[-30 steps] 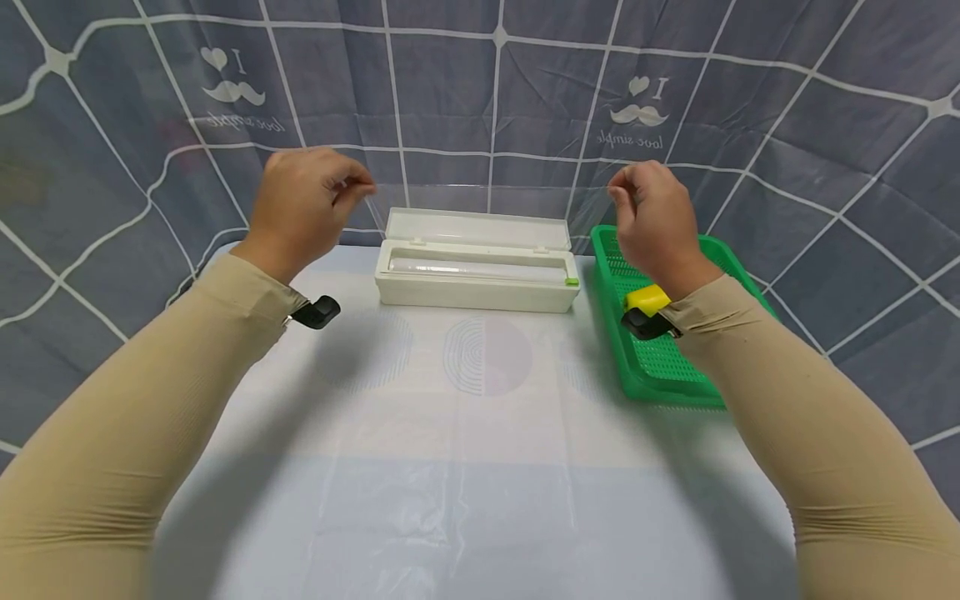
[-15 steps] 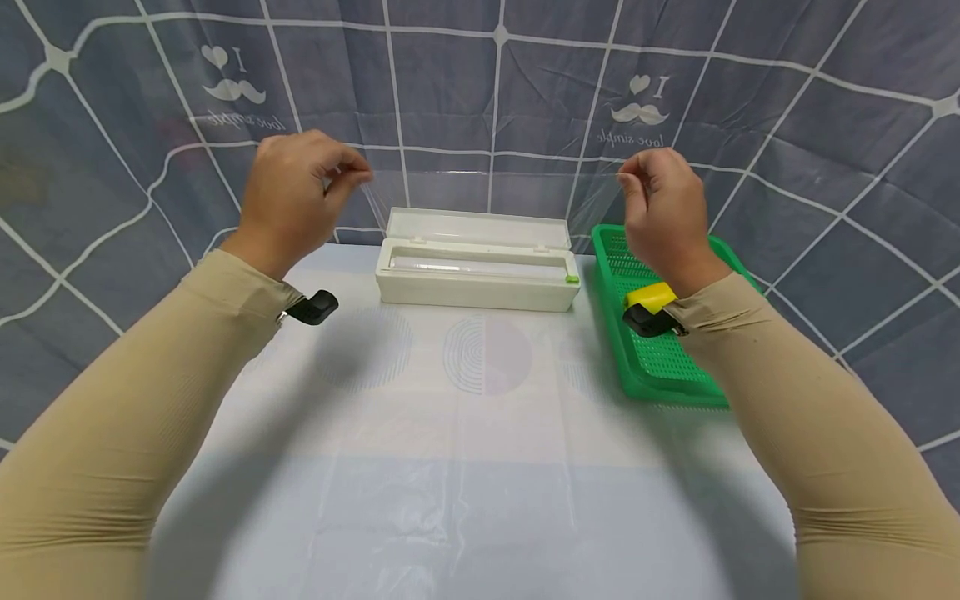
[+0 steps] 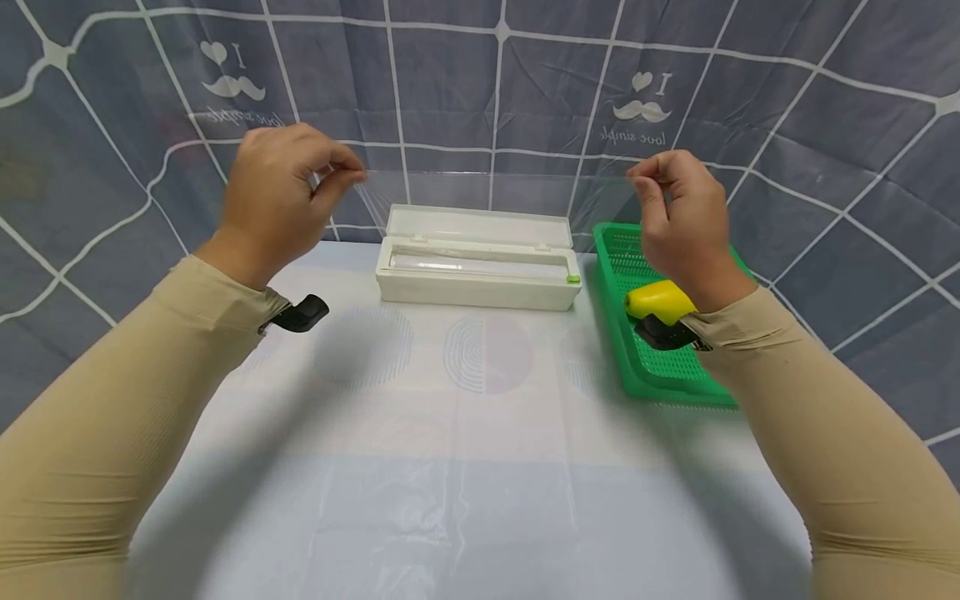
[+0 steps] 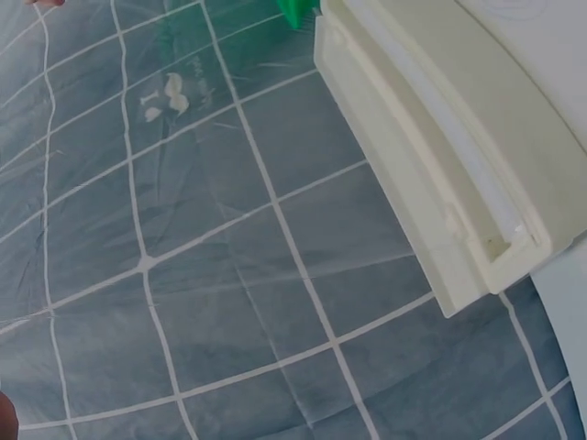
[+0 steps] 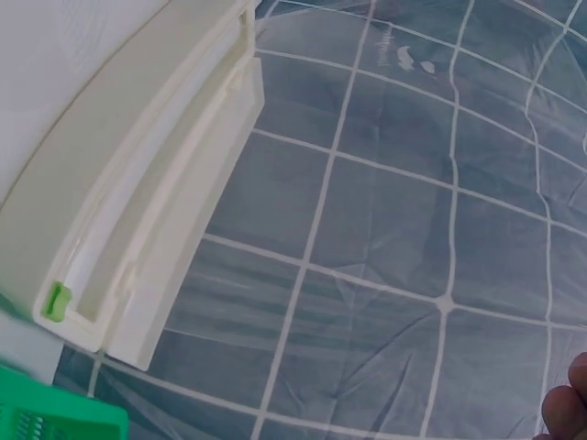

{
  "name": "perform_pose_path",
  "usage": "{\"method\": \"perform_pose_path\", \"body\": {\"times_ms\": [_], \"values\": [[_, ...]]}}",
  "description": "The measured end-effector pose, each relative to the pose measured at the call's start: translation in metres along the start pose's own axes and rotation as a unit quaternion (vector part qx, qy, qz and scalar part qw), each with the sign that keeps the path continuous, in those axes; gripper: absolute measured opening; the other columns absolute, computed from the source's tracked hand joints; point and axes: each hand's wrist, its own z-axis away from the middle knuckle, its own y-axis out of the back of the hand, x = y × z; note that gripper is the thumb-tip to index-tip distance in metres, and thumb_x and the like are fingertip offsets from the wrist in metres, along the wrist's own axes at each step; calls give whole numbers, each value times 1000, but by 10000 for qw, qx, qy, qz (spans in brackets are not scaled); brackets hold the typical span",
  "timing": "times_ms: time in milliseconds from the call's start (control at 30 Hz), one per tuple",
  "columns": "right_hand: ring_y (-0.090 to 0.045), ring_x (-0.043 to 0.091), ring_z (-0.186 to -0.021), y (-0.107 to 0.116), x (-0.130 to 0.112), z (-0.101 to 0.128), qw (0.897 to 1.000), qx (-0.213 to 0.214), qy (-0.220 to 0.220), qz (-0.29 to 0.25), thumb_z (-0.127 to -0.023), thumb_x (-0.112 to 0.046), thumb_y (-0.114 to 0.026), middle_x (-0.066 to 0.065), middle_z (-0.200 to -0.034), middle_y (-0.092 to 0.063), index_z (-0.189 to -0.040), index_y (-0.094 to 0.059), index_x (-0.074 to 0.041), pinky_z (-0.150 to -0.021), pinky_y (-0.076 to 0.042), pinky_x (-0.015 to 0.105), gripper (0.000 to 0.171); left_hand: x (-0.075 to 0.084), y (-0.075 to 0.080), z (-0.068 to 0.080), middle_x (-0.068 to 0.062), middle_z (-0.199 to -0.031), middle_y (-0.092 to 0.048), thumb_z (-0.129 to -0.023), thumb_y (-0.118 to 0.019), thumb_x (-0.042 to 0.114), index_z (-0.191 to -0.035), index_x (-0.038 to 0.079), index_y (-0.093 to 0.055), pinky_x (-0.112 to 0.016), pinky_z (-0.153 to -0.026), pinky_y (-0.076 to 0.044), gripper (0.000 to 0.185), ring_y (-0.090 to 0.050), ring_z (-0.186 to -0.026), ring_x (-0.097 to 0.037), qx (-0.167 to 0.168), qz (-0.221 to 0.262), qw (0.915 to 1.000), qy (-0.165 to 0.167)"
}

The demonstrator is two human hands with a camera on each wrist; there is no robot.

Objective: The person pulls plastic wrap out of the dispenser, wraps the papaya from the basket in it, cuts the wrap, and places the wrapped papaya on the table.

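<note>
A: Report the state of each hand.

B: The left hand (image 3: 281,187) is raised above the table's far-left corner, thumb and fingertips pinched on the upper left corner of the transparent plastic wrap sheet (image 3: 495,196). The right hand (image 3: 686,221) pinches the upper right corner, raised over the far-right area. Both are closed on the film.

A: Where does the film run?

B: From the roll inside the open white plastic wrap dispenser box (image 3: 477,271), at the middle of the table's (image 3: 480,467) far edge, up to the two hands. Its top edge shows as a faint line between them. The wrist views show the film only as glare over the grey grid-pattern cloth backdrop (image 4: 183,275), beside the box lid (image 5: 174,183).

A: Why this hold?

B: Judged from the pose, gripping the two corners well apart keeps the film flat and taut, so it does not cling to itself as it leaves the roll.

A: What else is present?

B: A green perforated plastic basket (image 3: 660,367) at the table's right edge holds a yellow object (image 3: 656,298), partly hidden by the right wrist.

A: What differs from a second ago?

B: The hands stand wider apart, the left slightly higher, the right slightly lower. More film is out. The box and basket have not moved.
</note>
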Motion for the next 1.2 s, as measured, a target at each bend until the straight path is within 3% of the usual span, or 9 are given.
{"method": "perform_pose_path", "body": {"times_ms": [233, 400, 633, 767, 867, 933, 1033, 1133, 1200], "values": [[-39, -13, -80, 8, -6, -4, 10000, -32, -59, -47, -111, -9, -51, 26, -119, -70, -110, -59, 14, -73, -30, 22, 25, 4, 7, -3, -15, -92, -78, -100, -73, 14, -98, 3, -81, -51, -89, -43, 13, -64, -77, -29, 70, 40, 10000, -29], [-42, -15, -82, 13, -11, -2, 9997, 14, -146, -169, -111, -10, -50, 24, -120, -71, -110, -58, 14, -72, -30, 20, 25, 10, 14, -3, -15, -94, -78, -102, -71, 15, -100, 3, -81, -52, -95, -44, 16, -64, -80, -29, -22, 74, 10000, 26], [-49, -14, -81, 25, -24, 7, 9988, -226, -292, -328, -111, -8, -49, 17, -119, -72, -112, -56, 14, -69, -33, 20, 23, 19, 27, 6, -15, -92, -79, -100, -72, 10, -96, 2, -79, -50, -95, -45, 12, -62, -79, -29, -152, 192, 9997, 25], [-50, -9, -76, 35, -32, 20, 9966, -550, -476, -377, -111, -7, -48, 7, -117, -72, -110, -56, 12, -70, -38, 18, 20, 25, 36, 17, -13, -94, -80, -97, -74, 7, -97, 4, -79, -48, -95, -45, 6, -63, -84, -28, -641, 352, 9973, 83], [-58, -10, -90, 43, -36, 35, 9936, -845, -549, -509, -109, -3, -50, 0, -113, -71, -106, -57, 9, -83, -45, 12, 15, 28, 44, 28, -8, -99, -81, -95, -76, 5, -99, 9, -80, -39, -92, -44, 7, -65, -92, -24, -1143, 560, 9918, 81], [-61, -10, -101, 48, -37, 46, 9916, -1025, -456, -644, -106, 2, -53, -9, -109, -70, -102, -57, 9, -88, -47, 9, 9, 28, 49, 37, -3, -102, -81, -92, -78, 3, -100, 13, -79, -31, -87, -42, 13, -67, -97, -19, -1447, 682, 9871, -46], [-63, -9, -104, 53, -37, 64, 9873, -1265, -171, -946, -99, 12, -59, -22, -106, -66, -95, -58, 8, -91, -47, 10, 5, 27, 54, 51, 5, -105, -79, -89, -81, 2, -98, 21, -77, -21, -75, -41, 21, -68, -99, -13, -1891, 853, 9774, -418], [-65, -6, -105, 56, -37, 81, 9817, -1510, 110, -1156, -90, 19, -63, -19, -104, -70, -92, -61, 4, -88, -48, 11, 15, 26, 54, 63, 10, -106, -77, -86, -82, -1, -94, 26, -74, -16, -70, -43, 29, -69, -96, -8, -2225, 1077, 9663, -727], [-67, -2, -104, 56, -36, 93, 9772, -1695, 254, -1257, -92, 16, -64, -13, -105, -72, -93, -63, 0, -89, -49, 10, 17, 25, 52, 71, 12, -107, -77, -84, -83, -1, -93, 28, -72, -15, -65, -44, 32, -68, -92, -5, -2421, 1266, 9586, -798]]}}
